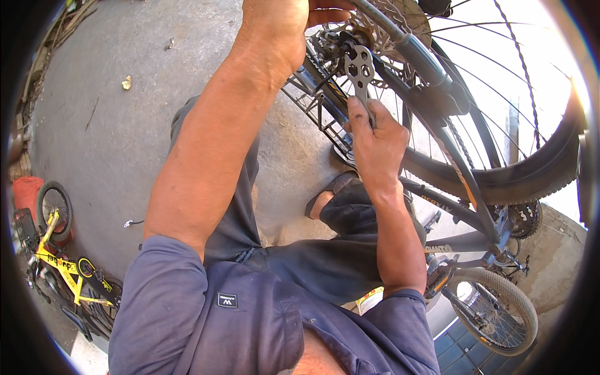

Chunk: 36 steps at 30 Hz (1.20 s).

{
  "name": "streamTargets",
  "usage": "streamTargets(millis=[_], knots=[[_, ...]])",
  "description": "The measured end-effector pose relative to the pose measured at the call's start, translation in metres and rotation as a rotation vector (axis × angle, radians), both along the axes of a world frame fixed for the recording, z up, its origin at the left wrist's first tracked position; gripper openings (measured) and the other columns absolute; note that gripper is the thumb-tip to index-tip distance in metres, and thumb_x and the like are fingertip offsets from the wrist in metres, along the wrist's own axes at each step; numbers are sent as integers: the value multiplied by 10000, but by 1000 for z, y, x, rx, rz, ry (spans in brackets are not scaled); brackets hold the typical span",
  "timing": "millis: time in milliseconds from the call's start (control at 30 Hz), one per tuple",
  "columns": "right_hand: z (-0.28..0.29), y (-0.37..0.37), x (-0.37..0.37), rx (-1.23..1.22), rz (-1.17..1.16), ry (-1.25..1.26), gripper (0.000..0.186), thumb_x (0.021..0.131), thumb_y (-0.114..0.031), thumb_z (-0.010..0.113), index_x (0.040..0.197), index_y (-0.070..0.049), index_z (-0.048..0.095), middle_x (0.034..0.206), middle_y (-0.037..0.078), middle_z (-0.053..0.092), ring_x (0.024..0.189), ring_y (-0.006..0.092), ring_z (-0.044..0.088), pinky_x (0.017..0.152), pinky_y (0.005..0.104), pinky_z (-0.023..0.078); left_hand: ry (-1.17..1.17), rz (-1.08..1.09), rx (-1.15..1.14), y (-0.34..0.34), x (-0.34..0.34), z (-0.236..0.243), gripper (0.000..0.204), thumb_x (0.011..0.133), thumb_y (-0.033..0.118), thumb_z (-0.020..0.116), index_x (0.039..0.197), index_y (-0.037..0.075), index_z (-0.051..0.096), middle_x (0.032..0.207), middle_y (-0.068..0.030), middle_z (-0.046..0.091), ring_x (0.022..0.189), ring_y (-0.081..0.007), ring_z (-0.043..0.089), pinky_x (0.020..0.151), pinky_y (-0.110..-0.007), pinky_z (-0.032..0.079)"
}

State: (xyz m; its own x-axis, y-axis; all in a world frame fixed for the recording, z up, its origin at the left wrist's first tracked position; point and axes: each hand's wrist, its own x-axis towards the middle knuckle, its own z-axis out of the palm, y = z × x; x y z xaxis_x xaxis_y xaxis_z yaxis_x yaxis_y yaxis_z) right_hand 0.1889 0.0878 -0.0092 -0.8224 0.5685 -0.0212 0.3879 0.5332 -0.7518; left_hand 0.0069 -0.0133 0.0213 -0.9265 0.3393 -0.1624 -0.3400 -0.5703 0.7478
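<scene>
My left hand [281,28] reaches to the upper edge of the view beside the rear hub, its fingers curled; what they grip is hidden. My right hand [375,137] is closed round the handle of a flat silver multi-hole wrench [360,69], whose head lies at the hub [340,40] of a dark bicycle's rear wheel, close to the disc rotor and cassette. A thick grey tube [412,53] runs just right of the wrench, alongside the dark frame [462,212]. The wheel's tyre [525,178] curves across the right side.
At left, a yellow bicycle [65,275] lies by a red object [25,190] on grey concrete [100,137]. Another wheel [500,294] shows lower right, over blue tiles [456,347]. My legs and sandalled foot [322,203] are below the bicycle.
</scene>
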Motion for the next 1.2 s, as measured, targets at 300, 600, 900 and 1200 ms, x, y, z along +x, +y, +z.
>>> streamTargets(millis=[300, 600, 900, 1200], knots=[[-20, -7, 0, -18, 20, 99, 189, 999, -208, 698, 1002, -19, 684, 648, 142, 524, 574, 196, 443, 569, 328, 441, -5, -2, 8, 0, -2, -3, 451, 1108, 448, 433, 934, 81, 628, 816, -99, 701, 737, -219, 718, 667, -357, 607], [-39, -6, -10, -70, -12, 60, 255, 1030, -268, 681, 981, -20, 717, 686, 17, 650, 576, 51, 508, 526, 253, 410, -5, -7, -8, 0, 0, 1, 458, 1114, 443, 418, 932, 77, 625, 816, -93, 701, 726, -209, 704, 668, -351, 599], [-56, -17, -17, -184, -63, 166, 261, 1039, -257, 671, 1043, 0, 710, 790, 37, 731, 619, 65, 614, 562, 244, 509, -5, -35, -2, 0, -1, -2, 464, 1115, 447, 410, 941, 77, 628, 821, -90, 705, 725, -204, 705, 663, -337, 582], [-61, -17, -27, -319, -69, 106, 285, 1045, -274, 662, 1114, -3, 716, 822, 33, 718, 629, 73, 639, 521, 224, 499, -21, -21, -7, 0, 0, 1, 453, 1113, 438, 416, 941, 79, 633, 820, -89, 707, 725, -207, 708, 675, -339, 582]])
